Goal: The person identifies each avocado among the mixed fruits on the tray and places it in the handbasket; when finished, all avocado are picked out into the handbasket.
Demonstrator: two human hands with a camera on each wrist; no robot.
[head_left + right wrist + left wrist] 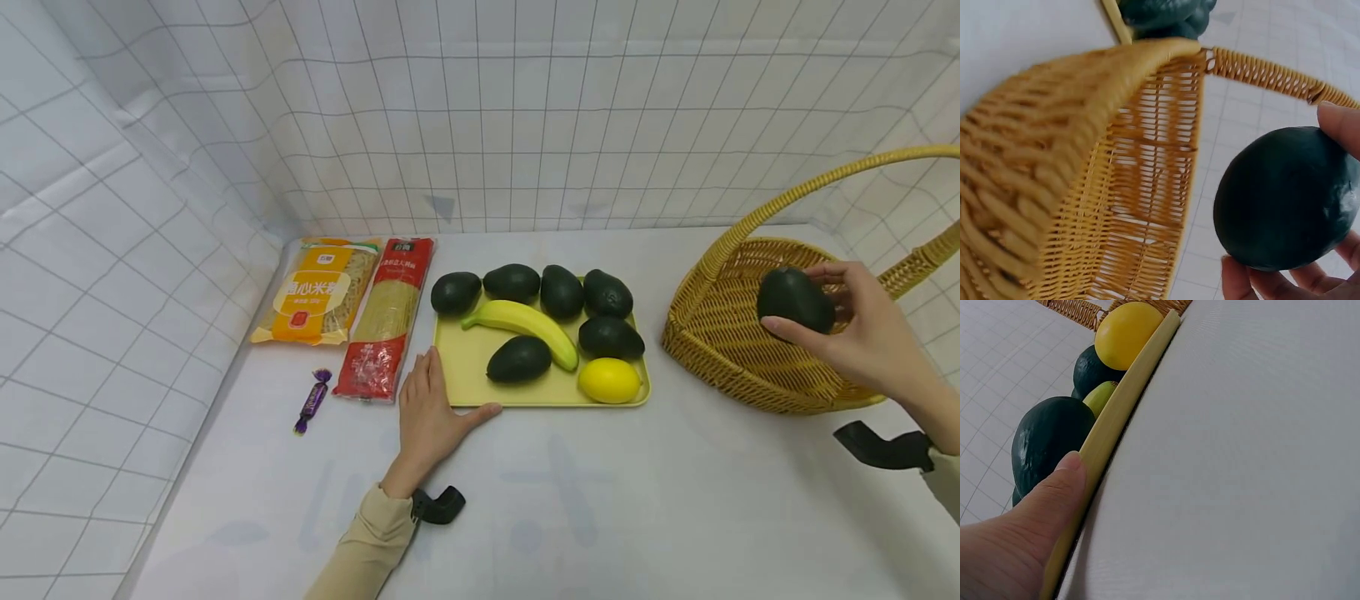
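My right hand (862, 325) grips a dark green avocado (797, 300) over the mouth of a wicker basket (750, 392) with a tall arched handle. In the right wrist view, thumb and fingers hold the avocado (1285, 200) from opposite sides beside the basket wall. My left hand (431, 417) rests at the near left corner of a pale yellow tray (465, 367), fingers straight along its side and thumb along the front edge. On the tray lie several avocados (519, 359), a banana (525, 321) and a lemon (611, 380).
Left of the tray lie a red-ended noodle packet (386, 321), an orange pasta bag (318, 292) and a small purple wrapped candy (312, 402). White grid-patterned cloth (487, 125) hangs behind the table. The basket's handle (825, 183) arches above its opening.
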